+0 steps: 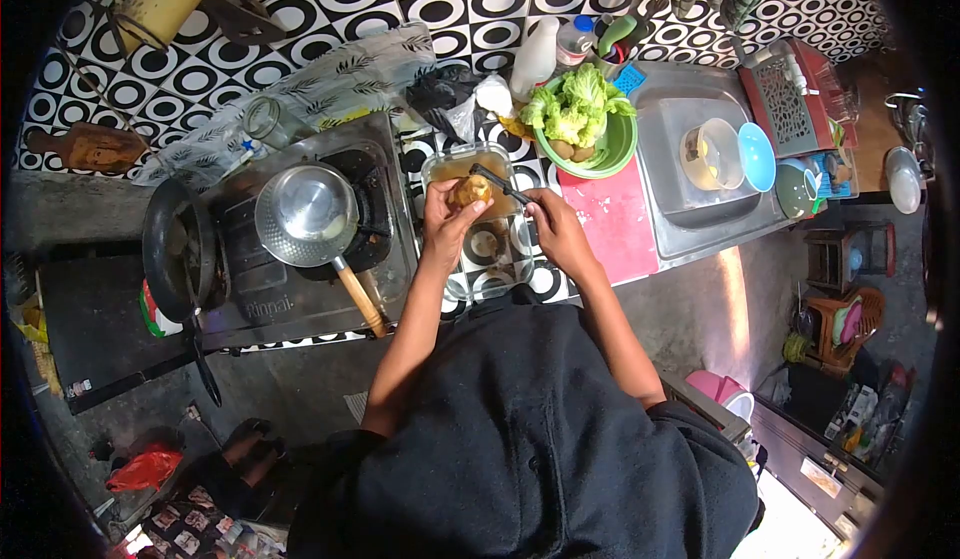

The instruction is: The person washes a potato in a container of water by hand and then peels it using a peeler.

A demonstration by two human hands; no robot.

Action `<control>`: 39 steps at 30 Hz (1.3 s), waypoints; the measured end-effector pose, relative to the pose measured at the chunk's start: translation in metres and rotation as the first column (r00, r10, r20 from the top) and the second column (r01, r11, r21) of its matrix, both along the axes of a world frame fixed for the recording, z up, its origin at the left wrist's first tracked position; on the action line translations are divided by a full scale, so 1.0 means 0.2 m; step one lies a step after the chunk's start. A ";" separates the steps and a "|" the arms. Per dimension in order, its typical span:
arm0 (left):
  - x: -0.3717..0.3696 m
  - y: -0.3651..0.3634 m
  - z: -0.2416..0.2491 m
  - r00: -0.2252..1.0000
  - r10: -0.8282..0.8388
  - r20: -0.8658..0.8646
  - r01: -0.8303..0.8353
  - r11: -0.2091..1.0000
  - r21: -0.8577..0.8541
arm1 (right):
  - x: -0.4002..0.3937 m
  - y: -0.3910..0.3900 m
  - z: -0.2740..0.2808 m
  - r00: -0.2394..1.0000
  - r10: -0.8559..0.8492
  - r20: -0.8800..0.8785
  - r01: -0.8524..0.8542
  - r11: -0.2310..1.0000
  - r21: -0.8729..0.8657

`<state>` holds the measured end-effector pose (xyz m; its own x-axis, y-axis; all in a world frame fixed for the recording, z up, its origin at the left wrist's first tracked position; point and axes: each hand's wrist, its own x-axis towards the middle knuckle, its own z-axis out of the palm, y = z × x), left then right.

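My left hand [441, 224] is closed around a potato [467, 193], brown-skinned with a paler yellow patch. In my right hand [562, 231] is a black peeler [503, 185], its head against or very near the potato's upper right side. Both hands are over a clear rectangular container [435, 169] holding brownish water. A second clear container [505, 271] sits nearer my body, partly hidden by the first. Just right of the peeler lies a pink cutting board [610, 224] with small pale scraps on it.
A green bowl [625, 144] holds lettuce [580, 104] and several brown round items. To the left, a saucepan [305, 214] stands on the stove [270, 314], beside a black frying pan [172, 249]. Rightward is a steel sink [690, 214] with a clear tub [712, 154] and blue bowl [757, 157].
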<state>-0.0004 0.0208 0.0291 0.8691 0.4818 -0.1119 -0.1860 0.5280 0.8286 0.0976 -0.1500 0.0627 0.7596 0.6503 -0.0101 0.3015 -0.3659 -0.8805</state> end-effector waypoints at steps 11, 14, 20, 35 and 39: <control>0.00 0.01 -0.04 0.999 0.041 0.028 -0.042 0.997 0.058 | -0.02 -0.01 -0.01 0.998 -0.009 -0.054 0.011 0.999 0.033; 0.00 -0.01 -0.01 0.999 0.040 0.021 -0.040 0.999 0.002 | -0.02 -0.01 -0.01 0.997 -0.015 -0.074 0.016 1.000 0.019; -0.02 -0.04 -0.01 1.000 0.001 0.024 -0.003 0.999 0.050 | 0.00 0.02 0.02 0.996 0.012 -0.086 -0.008 0.999 0.044; -0.06 0.03 0.03 0.998 -0.054 0.045 0.060 0.987 -0.151 | -0.02 0.00 0.01 0.988 0.006 -0.151 -0.003 1.000 0.023; -0.06 0.04 0.03 0.995 -0.076 0.063 0.086 0.979 -0.182 | -0.02 -0.01 0.02 0.982 0.005 -0.190 0.001 1.000 0.030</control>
